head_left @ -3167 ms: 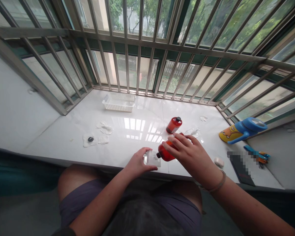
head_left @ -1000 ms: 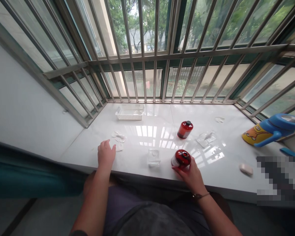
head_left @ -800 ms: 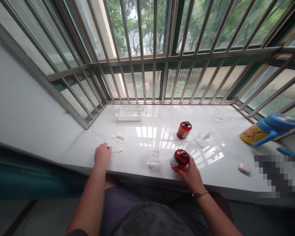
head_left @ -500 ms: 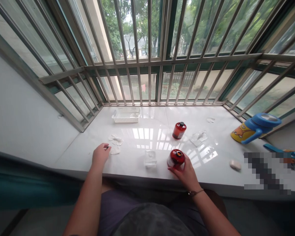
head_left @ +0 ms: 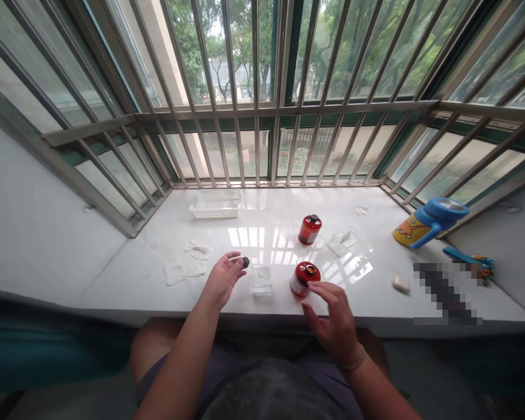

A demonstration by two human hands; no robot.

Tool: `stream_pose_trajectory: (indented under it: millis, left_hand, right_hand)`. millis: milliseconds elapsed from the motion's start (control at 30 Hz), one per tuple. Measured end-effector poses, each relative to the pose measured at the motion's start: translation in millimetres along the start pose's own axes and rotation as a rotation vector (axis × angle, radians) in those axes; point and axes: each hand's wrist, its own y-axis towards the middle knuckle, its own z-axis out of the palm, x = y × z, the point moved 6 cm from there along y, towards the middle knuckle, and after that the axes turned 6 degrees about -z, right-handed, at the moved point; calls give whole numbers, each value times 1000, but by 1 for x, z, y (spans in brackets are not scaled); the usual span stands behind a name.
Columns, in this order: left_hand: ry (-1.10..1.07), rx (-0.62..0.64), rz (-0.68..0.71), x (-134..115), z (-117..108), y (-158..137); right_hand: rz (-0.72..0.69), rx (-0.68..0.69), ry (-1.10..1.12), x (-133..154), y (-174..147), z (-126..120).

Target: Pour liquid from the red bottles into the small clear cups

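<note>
Between the thumb and fingers of my left hand (head_left: 224, 280) is a small black bottle cap (head_left: 245, 262), held above the white ledge. My right hand (head_left: 332, 315) has its thumb and fingers apart beside a red bottle (head_left: 298, 286); whether a fingertip still touches it I cannot tell. That bottle stands upright with its mouth uncapped. Behind it is a second red bottle (head_left: 310, 231) with a black cap on. A small clear square container (head_left: 261, 281) sits between my left hand and the uncapped bottle.
Crumpled white tissues (head_left: 196, 251) lie on the left. A white plastic basket (head_left: 216, 209) stands near the barred window. To the right are a clear plastic wrapper (head_left: 342, 241), a pale eraser-like block (head_left: 401, 284), a blue and yellow jug (head_left: 420, 227) and a blue-handled tool (head_left: 459, 255).
My left hand has moved right from the tissues, and the black cap now shows in its fingers. My right hand has loosened from around the uncapped bottle. The view has shifted slightly.
</note>
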Motion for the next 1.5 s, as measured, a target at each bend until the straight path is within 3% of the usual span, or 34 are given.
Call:
stream_pose_trajectory:
  millis: [100, 300, 467, 600, 700, 800, 933, 1067, 1200, 1367, 1500]
  left_hand:
    - [-136, 61, -112, 11, 10, -9]
    - [-155, 159, -181, 26, 26, -27]
    - [-197, 221, -207, 29, 36, -36]
    - [-159, 234, -205, 30, 45, -40]
    - [-107, 244, -181, 34, 57, -42]
    - [20, 228, -28, 32, 70, -42]
    - [386, 286, 263, 28, 98, -44]
    - [698, 348, 437, 32, 133, -37]
    - [814, 416, 449, 40, 161, -20]
    - [838, 469, 472, 45, 169, -13]
    - [840, 474, 533, 47, 167, -19]
  right_hand:
    - [83, 196, 140, 24, 25, 31]
    - [120, 251, 200, 34, 59, 79]
    - [128, 280, 263, 28, 62, 91]
    - [129, 268, 264, 29, 63, 80]
    - [87, 254, 231, 31, 67, 59]
    - [66, 186, 111, 23, 69, 28]
    - [139, 119, -81, -8, 59, -3]
    - [181, 138, -112, -35, 47, -7]
    - [183, 134, -86, -44, 43, -2]
    - [177, 89, -108, -43, 40, -5]
    - [271, 34, -154, -38, 32, -16]
